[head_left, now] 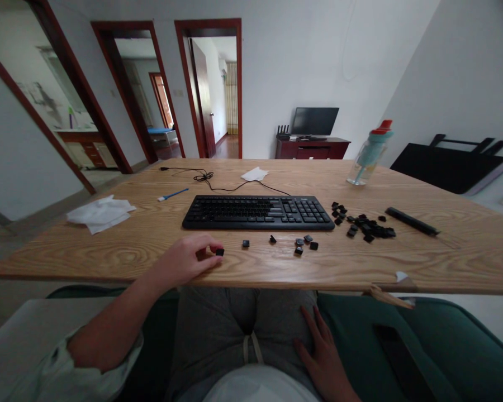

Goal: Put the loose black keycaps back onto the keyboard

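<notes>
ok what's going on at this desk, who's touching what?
A person sits at a wooden table. Their left hand pinches a small black keycap at the table's near edge, in front of a black keyboard. Their right hand rests flat on their lap, holding nothing. More loose keycaps lie before the keyboard, and a pile of keycaps sits to its right beside a long black bar. A water bottle and white tissues are also on the table.

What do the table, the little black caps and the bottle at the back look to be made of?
The table looks like light wood or wood veneer, with visible grain and a dull sheen. The keycap at the left hand's fingertips, like the loose keycaps, seems to be matte black plastic. The bottle appears to be clear plastic or glass, with a teal inner part and red cap.
</notes>
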{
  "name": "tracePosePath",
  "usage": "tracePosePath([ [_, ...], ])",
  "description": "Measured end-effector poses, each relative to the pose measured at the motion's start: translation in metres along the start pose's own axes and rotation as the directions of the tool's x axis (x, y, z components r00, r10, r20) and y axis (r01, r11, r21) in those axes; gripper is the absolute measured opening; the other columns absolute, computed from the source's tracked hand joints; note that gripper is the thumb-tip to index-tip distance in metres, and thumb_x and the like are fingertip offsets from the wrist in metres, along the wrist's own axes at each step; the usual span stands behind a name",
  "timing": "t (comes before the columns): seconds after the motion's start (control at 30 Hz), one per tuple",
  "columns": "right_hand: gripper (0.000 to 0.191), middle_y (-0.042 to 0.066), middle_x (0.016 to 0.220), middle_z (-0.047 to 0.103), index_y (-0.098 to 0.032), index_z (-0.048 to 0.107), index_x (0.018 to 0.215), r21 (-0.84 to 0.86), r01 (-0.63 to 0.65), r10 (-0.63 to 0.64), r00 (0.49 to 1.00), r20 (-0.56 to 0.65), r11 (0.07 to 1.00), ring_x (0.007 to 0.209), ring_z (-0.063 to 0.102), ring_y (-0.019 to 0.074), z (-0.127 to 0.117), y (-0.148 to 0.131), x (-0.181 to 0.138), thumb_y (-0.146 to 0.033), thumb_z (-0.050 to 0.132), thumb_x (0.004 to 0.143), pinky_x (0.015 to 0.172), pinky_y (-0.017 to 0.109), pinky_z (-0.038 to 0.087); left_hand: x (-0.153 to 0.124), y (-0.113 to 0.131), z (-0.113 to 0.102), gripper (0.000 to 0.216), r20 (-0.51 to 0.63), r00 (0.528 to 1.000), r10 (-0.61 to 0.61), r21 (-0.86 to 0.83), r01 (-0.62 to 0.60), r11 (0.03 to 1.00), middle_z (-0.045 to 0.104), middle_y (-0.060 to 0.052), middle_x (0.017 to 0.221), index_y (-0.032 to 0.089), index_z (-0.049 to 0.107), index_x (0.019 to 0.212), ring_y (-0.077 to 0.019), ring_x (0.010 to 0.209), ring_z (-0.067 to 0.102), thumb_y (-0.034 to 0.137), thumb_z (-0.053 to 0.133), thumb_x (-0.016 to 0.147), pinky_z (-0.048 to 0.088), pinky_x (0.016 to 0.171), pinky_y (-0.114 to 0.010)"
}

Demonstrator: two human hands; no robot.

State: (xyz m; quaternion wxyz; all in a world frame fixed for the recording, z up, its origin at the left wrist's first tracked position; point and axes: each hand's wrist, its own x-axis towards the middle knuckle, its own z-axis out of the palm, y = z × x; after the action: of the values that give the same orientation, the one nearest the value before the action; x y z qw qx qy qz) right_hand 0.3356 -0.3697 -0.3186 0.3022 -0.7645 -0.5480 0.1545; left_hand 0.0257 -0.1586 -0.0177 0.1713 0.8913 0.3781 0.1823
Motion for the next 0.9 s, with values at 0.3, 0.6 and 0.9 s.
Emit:
tracePosePath([
  [0.3, 0.066, 0.01, 0.168, 0.014, -0.025, 0.04, 0.156, 0.006, -0.005, 0.005, 1.0, 0.017, 1.0, 0.153, 0.022, 0.0285, -0.002, -0.002, -0.001, -0.047, 0.05, 0.094, 0.123, 0.048, 0.025, 0.002, -0.005, 0.006, 0.033, -0.023, 1.0, 0.006, 0.052, -0.005, 0.999, 0.072, -0.005, 0.094, 0.021, 0.075, 0.104, -0.0191, 0.083, 0.065, 0.045, 0.059, 0.09, 0.05, 0.077, -0.031],
  [0.6, 0.064, 0.014, 0.159, 0.04, -0.021, 0.055, 0.147, -0.062, 0.068, -0.036, 0.91, 0.412, 0.996, 0.145, 0.04, 0.0356, -0.092, -0.077, 0.01, -0.036, 0.062, 0.085, 0.119, 0.05, 0.035, -0.001, -0.006, 0.007, 0.035, -0.069, 0.997, 0.024, 0.112, -0.016, 0.994, 0.073, -0.006, 0.096, 0.022, 0.075, 0.105, -0.021, 0.084, 0.066, 0.047, 0.057, 0.09, 0.051, 0.078, -0.033],
  [0.9, 0.035, 0.01, 0.109, 0.072, -0.022, 0.069, 0.123, -0.01, 0.453, -0.452, 0.89, 0.06, 0.891, 0.078, 0.067, 0.0182, -0.24, -0.157, 0.088, -0.038, 0.057, 0.095, 0.071, 0.03, 0.056, 0.0, -0.007, 0.008, 0.039, -0.078, 0.997, 0.027, 0.11, -0.018, 0.994, 0.074, -0.006, 0.099, 0.021, 0.075, 0.104, -0.0217, 0.087, 0.066, 0.052, 0.056, 0.089, 0.051, 0.081, -0.034],
])
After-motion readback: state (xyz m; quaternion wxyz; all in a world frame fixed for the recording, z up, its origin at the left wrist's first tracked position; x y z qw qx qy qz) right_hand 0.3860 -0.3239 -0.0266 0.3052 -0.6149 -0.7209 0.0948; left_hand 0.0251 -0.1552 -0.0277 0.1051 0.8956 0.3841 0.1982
